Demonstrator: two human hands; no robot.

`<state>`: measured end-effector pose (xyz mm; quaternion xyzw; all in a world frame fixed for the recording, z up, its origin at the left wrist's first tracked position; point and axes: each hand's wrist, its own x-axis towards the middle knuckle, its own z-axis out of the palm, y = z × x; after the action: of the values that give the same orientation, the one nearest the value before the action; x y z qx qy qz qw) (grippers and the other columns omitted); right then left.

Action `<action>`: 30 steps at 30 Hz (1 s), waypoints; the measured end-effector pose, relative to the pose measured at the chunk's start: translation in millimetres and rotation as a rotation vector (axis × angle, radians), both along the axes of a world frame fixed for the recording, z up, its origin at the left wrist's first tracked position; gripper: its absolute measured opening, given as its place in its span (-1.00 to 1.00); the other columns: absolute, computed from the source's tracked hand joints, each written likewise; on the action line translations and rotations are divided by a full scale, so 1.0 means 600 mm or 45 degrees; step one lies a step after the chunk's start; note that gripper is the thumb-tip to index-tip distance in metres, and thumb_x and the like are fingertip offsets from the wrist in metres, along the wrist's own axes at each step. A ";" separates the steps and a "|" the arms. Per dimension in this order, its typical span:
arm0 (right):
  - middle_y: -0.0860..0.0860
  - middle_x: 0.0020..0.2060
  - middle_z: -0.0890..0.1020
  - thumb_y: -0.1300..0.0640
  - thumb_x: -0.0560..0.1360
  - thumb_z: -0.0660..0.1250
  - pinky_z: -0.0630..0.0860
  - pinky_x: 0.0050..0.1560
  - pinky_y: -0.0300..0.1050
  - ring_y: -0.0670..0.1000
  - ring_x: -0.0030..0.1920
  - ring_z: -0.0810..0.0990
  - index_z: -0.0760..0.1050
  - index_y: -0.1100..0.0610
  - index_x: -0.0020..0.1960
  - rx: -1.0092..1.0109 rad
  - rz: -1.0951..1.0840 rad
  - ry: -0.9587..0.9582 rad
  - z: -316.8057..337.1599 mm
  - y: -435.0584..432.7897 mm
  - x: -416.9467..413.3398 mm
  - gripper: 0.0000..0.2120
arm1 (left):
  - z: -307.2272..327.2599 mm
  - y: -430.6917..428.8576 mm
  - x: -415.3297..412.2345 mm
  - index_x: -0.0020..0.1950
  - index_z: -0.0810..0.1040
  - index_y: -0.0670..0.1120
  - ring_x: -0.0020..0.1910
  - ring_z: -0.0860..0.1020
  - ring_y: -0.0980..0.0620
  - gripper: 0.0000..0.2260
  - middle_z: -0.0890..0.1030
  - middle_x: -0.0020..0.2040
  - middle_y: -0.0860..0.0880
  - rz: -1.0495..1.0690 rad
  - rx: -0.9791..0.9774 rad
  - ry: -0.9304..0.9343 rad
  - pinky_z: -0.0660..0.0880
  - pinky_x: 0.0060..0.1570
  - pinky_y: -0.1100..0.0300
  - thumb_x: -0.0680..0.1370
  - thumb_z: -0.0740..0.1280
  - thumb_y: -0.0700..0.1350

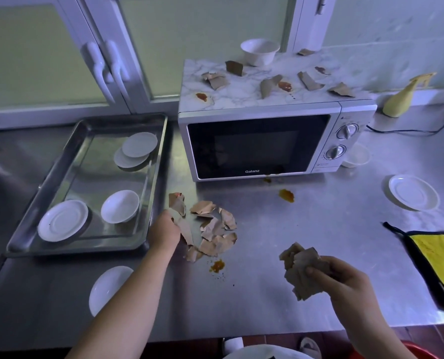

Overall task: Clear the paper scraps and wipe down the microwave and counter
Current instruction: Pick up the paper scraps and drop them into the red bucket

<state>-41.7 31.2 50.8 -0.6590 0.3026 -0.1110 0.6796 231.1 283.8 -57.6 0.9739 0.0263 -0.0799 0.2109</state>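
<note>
A pile of brown paper scraps lies on the steel counter in front of the white microwave. My left hand grips scraps at the pile's left edge. Over the counter's near part, my right hand holds a bunch of gathered scraps. More scraps and red sauce stains sit on the microwave's marbled top. Orange spills mark the counter. A yellow cloth with black trim lies at the right edge.
A steel tray with several white dishes stands left of the microwave. A white plate lies near my left forearm, another plate at the right. A white bowl sits atop the microwave. A small cup stands beside it.
</note>
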 end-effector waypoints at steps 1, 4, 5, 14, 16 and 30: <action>0.16 -0.29 0.73 0.49 0.42 0.39 0.55 -0.40 -0.30 0.09 -0.30 0.72 0.72 0.17 -0.21 0.011 0.000 -0.012 -0.001 -0.002 0.001 -0.74 | 0.007 0.003 -0.001 0.11 0.53 -0.12 -0.02 0.56 -0.20 -0.85 0.62 0.04 -0.14 -0.003 0.036 -0.027 0.49 -0.11 0.07 0.56 0.27 -0.22; 0.18 -0.31 0.72 0.51 0.44 0.35 0.54 -0.43 -0.29 0.07 -0.33 0.72 0.68 0.27 -0.16 0.072 0.005 -0.047 -0.001 -0.008 0.005 -0.79 | 0.031 0.012 -0.009 0.06 0.55 -0.13 -0.06 0.56 -0.20 -0.86 0.62 -0.04 -0.14 0.016 0.082 -0.124 0.50 -0.12 0.01 0.54 0.25 -0.26; 0.19 -0.29 0.72 0.50 0.44 0.36 0.55 -0.42 -0.27 0.10 -0.31 0.72 0.67 0.28 -0.15 0.073 0.020 -0.048 -0.002 -0.012 0.007 -0.81 | 0.040 0.014 -0.013 0.07 0.55 -0.14 -0.09 0.55 -0.18 -0.84 0.61 -0.08 -0.12 0.025 0.071 -0.150 0.50 -0.14 0.01 0.54 0.24 -0.27; 0.31 -0.27 0.69 0.44 0.44 0.40 0.59 -0.35 -0.09 0.22 -0.30 0.70 0.64 0.36 -0.14 0.190 0.259 -0.090 0.014 -0.059 0.025 -0.95 | 0.140 -0.040 -0.157 0.05 0.64 0.04 -0.04 0.60 0.00 -0.73 0.65 -0.05 0.01 0.329 -0.864 -0.011 0.47 -0.17 0.22 0.51 0.34 -0.31; 0.35 -0.24 0.68 0.40 0.42 0.43 0.60 -0.28 -0.02 0.23 -0.25 0.67 0.63 0.36 -0.15 0.220 0.382 -0.112 0.025 -0.075 0.027 -0.98 | 0.165 -0.079 -0.213 0.00 0.66 0.04 -0.14 0.59 0.05 -0.74 0.66 -0.10 0.01 0.349 -1.068 0.058 0.46 -0.22 0.27 0.50 0.37 -0.32; 0.24 -0.18 0.68 0.32 0.35 0.47 0.52 -0.08 0.02 0.15 -0.15 0.62 0.55 0.39 -0.16 0.449 0.815 -0.131 0.016 -0.186 -0.020 -0.85 | 0.239 -0.325 -0.465 -0.04 0.55 -0.24 -0.27 0.59 0.08 -0.79 0.63 -0.19 -0.09 0.312 -1.468 0.096 0.52 -0.33 0.24 0.43 0.40 -0.48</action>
<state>-53.4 -80.3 60.4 -0.5865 0.0611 0.1280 0.7974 -47.7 88.5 86.0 0.6883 0.0983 -0.0911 0.7129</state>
